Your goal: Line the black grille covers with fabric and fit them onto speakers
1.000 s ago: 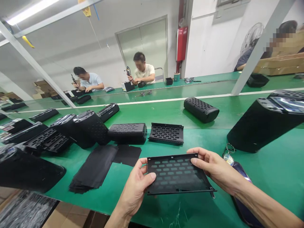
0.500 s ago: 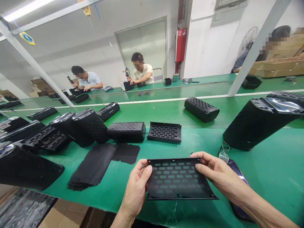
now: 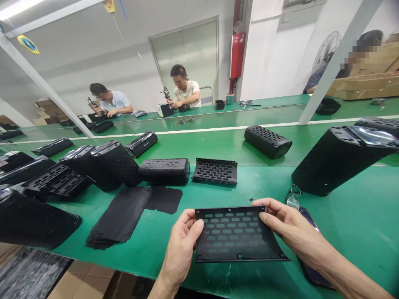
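Note:
Between my two hands is a black slotted speaker grille panel (image 3: 240, 238), its curved inner side facing me and a thin dark sheet lying over the slots. My left hand (image 3: 183, 234) grips its left edge, thumb on the inner face. At the upper right corner, my right hand (image 3: 283, 218) pinches the panel between thumb and fingers. A second slotted panel (image 3: 215, 171) lies just beyond. To the left is a stack of black cloth-like sheets (image 3: 120, 218), with another sheet (image 3: 164, 199) beside it.
Black speaker housings (image 3: 115, 164) crowd the left of the green table (image 3: 249, 282). Another housing (image 3: 336, 162) stands at right, near eyeglasses (image 3: 293, 201) and a phone (image 3: 311, 270) partly under my right forearm. A slotted housing (image 3: 268, 141) lies farther back. Co-workers (image 3: 185, 93) sit opposite.
The view has shifted slightly. Both hands still hold the panel in nearly the same pose, and it appears a little farther right in the picture.

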A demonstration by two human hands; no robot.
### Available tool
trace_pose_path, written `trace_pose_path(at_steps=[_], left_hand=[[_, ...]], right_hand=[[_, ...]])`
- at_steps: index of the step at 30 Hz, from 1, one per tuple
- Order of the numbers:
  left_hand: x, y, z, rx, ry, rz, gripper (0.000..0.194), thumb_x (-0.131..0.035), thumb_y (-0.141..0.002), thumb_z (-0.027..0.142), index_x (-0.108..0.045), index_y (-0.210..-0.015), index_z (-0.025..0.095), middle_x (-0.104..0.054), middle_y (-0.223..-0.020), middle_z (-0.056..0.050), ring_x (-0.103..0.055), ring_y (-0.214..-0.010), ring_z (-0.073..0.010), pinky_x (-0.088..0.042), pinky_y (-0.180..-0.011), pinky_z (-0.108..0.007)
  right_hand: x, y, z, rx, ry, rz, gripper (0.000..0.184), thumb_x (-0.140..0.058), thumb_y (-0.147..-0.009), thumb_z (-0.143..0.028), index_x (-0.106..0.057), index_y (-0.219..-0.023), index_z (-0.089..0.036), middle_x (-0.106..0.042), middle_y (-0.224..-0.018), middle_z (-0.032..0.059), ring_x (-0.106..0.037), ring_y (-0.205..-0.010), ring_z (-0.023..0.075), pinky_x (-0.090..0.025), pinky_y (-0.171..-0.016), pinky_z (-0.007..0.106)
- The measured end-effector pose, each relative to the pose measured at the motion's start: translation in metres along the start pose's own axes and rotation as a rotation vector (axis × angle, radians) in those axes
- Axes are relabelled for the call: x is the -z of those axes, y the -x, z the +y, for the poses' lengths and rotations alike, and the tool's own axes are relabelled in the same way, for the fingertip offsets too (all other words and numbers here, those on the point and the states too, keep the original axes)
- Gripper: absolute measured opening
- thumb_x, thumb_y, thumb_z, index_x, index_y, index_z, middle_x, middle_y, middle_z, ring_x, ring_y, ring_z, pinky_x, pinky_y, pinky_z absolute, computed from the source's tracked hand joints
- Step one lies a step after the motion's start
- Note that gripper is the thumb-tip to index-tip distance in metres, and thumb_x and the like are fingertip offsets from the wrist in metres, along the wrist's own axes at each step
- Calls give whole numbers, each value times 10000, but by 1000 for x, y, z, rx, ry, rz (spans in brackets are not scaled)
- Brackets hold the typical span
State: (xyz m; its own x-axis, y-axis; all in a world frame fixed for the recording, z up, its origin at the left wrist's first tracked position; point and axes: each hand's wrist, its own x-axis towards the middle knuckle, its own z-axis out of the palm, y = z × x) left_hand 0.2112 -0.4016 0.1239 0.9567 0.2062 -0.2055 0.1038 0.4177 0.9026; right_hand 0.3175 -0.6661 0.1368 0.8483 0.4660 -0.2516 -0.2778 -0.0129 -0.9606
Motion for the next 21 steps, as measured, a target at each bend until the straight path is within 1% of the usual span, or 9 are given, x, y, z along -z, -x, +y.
trace_pose_path(at_steps=[5, 8, 11, 12, 14, 16, 18, 20, 21], left_hand=[[0, 1, 1, -4, 44, 21, 347, -822, -926, 401, -641, -1149, 207, -791, -1132, -78, -745, -1104, -245, -586, -1019, -391], [3, 0, 3, 12, 84, 41, 354, -837, -913, 398, -661, -1152, 207, -792, -1151, -87, -736, -1156, -265, -575, -1053, -408], [7, 3, -3, 23, 228, 2, 519, -787, -914, 567, -670, -1288, 227, -766, -1266, -120, -703, -1242, -322, -571, -1070, -456], [8, 5, -8, 11, 288, -36, 688, -782, -848, 699, -664, -1345, 238, -751, -1305, -133, -680, -1279, -366, -571, -1070, -487], [5, 11, -23, -18, 356, -87, 1031, -832, -563, 885, -684, -1375, 268, -755, -1302, -133, -639, -1317, -453, -573, -1064, -532], [-4, 17, -41, -22, 360, -77, 1061, -939, -394, 818, -736, -1305, 314, -782, -1247, -99, -633, -1320, -467, -569, -1071, -522], [-15, 19, -57, 6, 348, -68, 803, -972, -590, 670, -740, -1280, 330, -770, -1283, -79, -654, -1303, -396, -562, -1082, -505], [-26, 18, -64, 37, 369, -101, 534, -822, -887, 535, -690, -1341, 286, -707, -1387, -99, -665, -1278, -326, -565, -1073, -519], [-30, 16, -65, 45, 381, -117, 453, -742, -969, 482, -670, -1357, 260, -681, -1413, -111, -668, -1258, -306, -575, -1054, -524]], right_hand=[[3, -1, 8, -36, -127, 11, 440, -820, -931, -517, -707, -1275, -268, -738, -995, 10, -666, -868, 165, -546, -701, 214], [4, -2, 13, -46, -224, -24, 383, -828, -938, -453, -725, -1256, -266, -757, -1116, 35, -702, -941, 183, -589, -780, 246], [3, -1, 13, -39, -318, -38, 316, -838, -936, -395, -749, -1211, -268, -760, -1063, 34, -710, -917, 177, -601, -773, 246], [2, 0, 12, -43, -357, -40, 303, -843, -932, -376, -753, -1203, -272, -757, -1023, 31, -709, -895, 173, -601, -760, 246], [-4, 3, 9, -40, -441, -39, 279, -863, -912, -342, -766, -1163, -267, -748, -973, 28, -708, -872, 171, -605, -778, 262], [-14, 8, 7, -30, -508, -47, 257, -896, -875, -331, -775, -1084, -243, -741, -952, 29, -708, -867, 169, -603, -813, 279], [-24, 13, 7, -17, -533, -53, 272, -932, -832, -336, -767, -1016, -223, -719, -904, 17, -689, -815, 145, -583, -780, 256], [-24, 18, 6, -16, -466, -57, 326, -938, -822, -371, -759, -1049, -221, -696, -877, 5, -646, -728, 112, -548, -697, 227], [-18, 20, 5, 12, -379, -24, 361, -929, -829, -404, -754, -1090, -226, -702, -906, 10, -632, -703, 107, -539, -668, 229]])
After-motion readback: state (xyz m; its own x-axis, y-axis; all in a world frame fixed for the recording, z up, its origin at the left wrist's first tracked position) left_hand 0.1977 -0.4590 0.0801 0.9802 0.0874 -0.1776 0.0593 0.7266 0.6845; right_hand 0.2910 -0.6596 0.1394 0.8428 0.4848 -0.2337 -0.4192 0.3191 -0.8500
